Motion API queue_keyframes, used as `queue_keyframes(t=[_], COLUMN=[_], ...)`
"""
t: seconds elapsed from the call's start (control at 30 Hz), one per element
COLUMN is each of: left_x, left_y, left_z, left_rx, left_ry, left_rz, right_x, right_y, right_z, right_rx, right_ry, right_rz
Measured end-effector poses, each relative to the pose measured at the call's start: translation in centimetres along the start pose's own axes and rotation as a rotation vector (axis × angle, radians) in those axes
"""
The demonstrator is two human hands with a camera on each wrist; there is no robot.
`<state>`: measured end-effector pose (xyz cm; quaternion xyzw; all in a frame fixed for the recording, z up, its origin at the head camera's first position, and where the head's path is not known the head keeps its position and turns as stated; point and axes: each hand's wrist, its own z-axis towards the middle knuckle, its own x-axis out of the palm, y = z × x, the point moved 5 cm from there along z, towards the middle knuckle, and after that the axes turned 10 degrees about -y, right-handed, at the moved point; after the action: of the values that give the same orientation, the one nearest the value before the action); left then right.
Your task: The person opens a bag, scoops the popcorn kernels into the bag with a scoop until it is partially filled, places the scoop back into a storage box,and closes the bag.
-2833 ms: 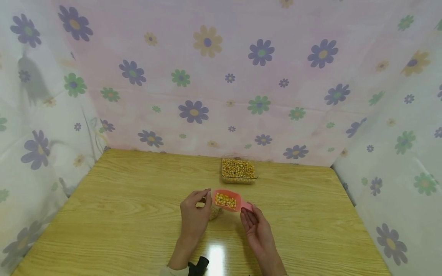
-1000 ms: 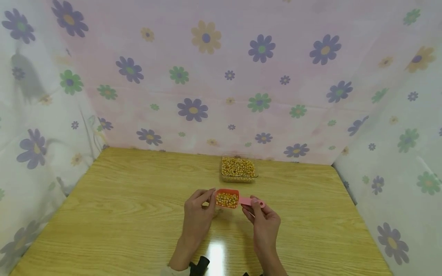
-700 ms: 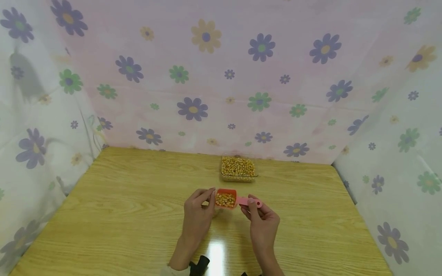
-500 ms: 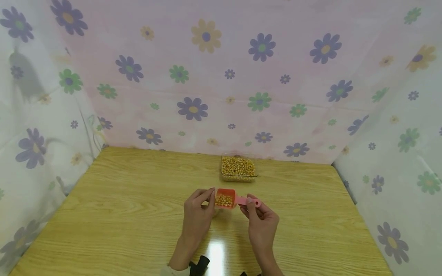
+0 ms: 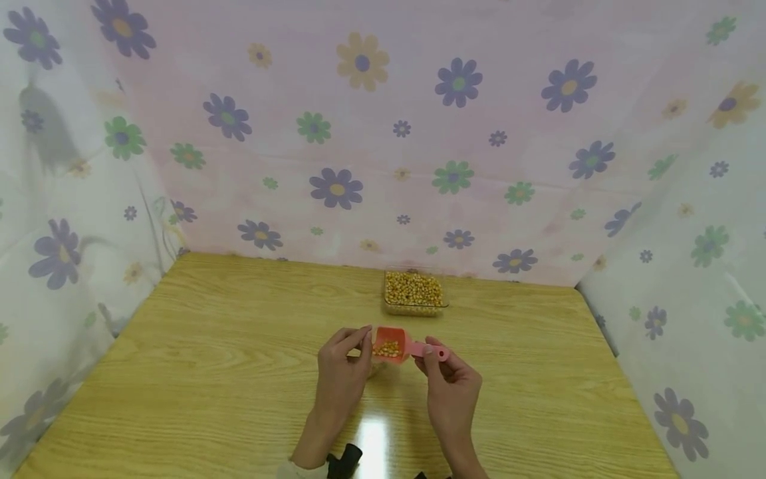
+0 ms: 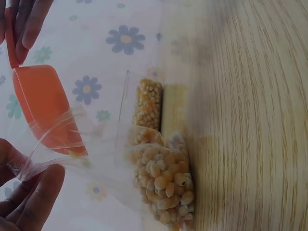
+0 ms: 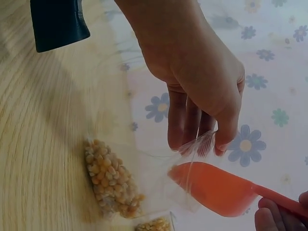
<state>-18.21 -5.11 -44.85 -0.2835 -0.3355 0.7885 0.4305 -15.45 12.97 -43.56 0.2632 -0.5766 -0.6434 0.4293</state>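
Note:
My left hand pinches the upper edge of a clear plastic bag, which hangs down to the table with corn kernels gathered in its bottom. My right hand grips the handle of a pink-orange scoop. In both wrist views the scoop's front lip is inside the bag's mouth and tilts downward. A small heap of kernels lies near the scoop's lip in the head view. There, most of the bag is hidden behind my left hand and the scoop.
A clear rectangular container full of corn kernels stands behind my hands, near the back of the wooden table. A flower-print cloth hangs behind and at both sides. A black device sits at my left wrist.
The scoop has come to the bag and tipped to the left, and its heap of kernels has shrunk. My right thumb now lies on top of the handle. The left hand barely moved.

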Motion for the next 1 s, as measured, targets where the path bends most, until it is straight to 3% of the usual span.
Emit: queue_keyframes(t=[0.33,0.6,1.0], left_x=[0.1,0.1,0.3], left_y=[0.0,0.1,0.3], left_z=[-0.2,-0.3,0.1], left_rx=[0.046,0.0,0.025], left_ry=[-0.017,-0.005,-0.012], left_rz=[-0.034,-0.062,-0.06], right_x=[0.3,-0.1,-2.9], right_y=[0.8,1.5,3.7], right_z=[-0.4,-0.5,1.8], right_rx=[-0.099,-0.127,-0.242], right_ry=[0.048,0.099,0.128], right_rz=[-0.066,-0.074,0.082])
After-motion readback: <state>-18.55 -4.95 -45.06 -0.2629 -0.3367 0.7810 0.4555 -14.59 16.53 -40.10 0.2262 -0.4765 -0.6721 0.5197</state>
